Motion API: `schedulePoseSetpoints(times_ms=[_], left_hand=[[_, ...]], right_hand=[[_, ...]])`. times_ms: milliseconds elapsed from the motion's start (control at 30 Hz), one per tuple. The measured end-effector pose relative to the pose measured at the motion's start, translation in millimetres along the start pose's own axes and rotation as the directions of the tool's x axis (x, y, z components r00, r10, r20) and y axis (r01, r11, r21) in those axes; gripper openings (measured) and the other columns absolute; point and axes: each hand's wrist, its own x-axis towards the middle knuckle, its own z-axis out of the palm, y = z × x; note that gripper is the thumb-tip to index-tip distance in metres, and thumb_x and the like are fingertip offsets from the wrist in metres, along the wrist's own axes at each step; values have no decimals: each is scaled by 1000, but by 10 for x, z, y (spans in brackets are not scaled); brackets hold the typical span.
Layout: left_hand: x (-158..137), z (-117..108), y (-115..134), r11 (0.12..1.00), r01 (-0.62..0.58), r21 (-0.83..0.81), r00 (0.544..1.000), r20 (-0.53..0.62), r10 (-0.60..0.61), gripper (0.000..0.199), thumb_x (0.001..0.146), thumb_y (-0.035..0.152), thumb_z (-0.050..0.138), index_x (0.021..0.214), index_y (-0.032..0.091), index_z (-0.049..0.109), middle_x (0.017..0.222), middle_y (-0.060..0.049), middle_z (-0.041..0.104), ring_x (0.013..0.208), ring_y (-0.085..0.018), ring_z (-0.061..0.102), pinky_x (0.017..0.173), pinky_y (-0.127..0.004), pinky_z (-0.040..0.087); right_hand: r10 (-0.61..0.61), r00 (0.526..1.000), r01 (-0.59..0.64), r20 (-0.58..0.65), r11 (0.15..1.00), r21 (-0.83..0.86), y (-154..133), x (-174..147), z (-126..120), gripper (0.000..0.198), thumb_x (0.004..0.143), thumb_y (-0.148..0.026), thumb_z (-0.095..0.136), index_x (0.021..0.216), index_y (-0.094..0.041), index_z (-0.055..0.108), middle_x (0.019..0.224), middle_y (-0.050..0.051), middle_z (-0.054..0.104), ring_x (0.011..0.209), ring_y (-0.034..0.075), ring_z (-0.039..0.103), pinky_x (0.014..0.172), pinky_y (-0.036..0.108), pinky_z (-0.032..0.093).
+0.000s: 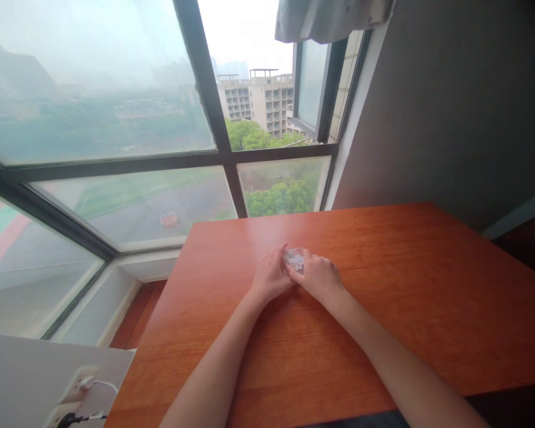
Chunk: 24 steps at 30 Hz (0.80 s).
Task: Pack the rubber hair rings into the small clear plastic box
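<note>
Both my hands meet over the wooden table (232, 309), around a small clear plastic case (294, 259) with whitish and grey pieces showing through it. My left hand (271, 274) holds the case's left side, thumb and fingers curled about it. From the right, my right hand (320, 274) grips the same case, its thumb across the near edge and its fingers over the far right side. The contents are too small to make out, and the underside of the case is hidden.
Large windows (223, 157) border the table's far and left sides, with one pane swung open. A grey wall (446, 119) rises at the right. Sockets with plugged-in cords (87, 383) are at lower left. A grey cloth (330, 18) hangs at the top.
</note>
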Motion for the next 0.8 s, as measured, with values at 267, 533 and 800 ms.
schedulePoseSetpoints(times_ms=[267, 533, 800], left_hand=[[2, 5, -38, 1000, -6, -15, 1000, 1, 6, 81, 65, 27, 69, 140, 20, 38, 133, -10, 57, 119, -27, 55, 102, -41, 43], [-9, -14, -59, 999, -36, 3, 999, 5, 36, 86, 67, 41, 73, 142, 22, 35, 132, -9, 58, 121, -26, 54, 103, -40, 40], [-15, 0, -102, 998, -50, 34, 999, 10, 50, 89, 65, 42, 77, 142, 23, 35, 131, -8, 58, 120, -27, 53, 103, -42, 39]], right_hand=[[-8, 1000, 8, 6, 1000, -3, -7, -4, -8, 50, 89, -55, 47, 114, -12, 56, 93, 17, 70, 82, 28, 69, 68, 32, 49], [8, 999, -9, 38, 1000, 29, 43, 17, -61, 44, 92, -53, 42, 114, -17, 57, 92, 14, 72, 83, 27, 69, 69, 31, 46], [12, 1000, -12, 3, 980, 201, 182, 56, -43, 39, 94, -46, 37, 112, -22, 61, 88, 9, 73, 81, 26, 68, 66, 29, 40]])
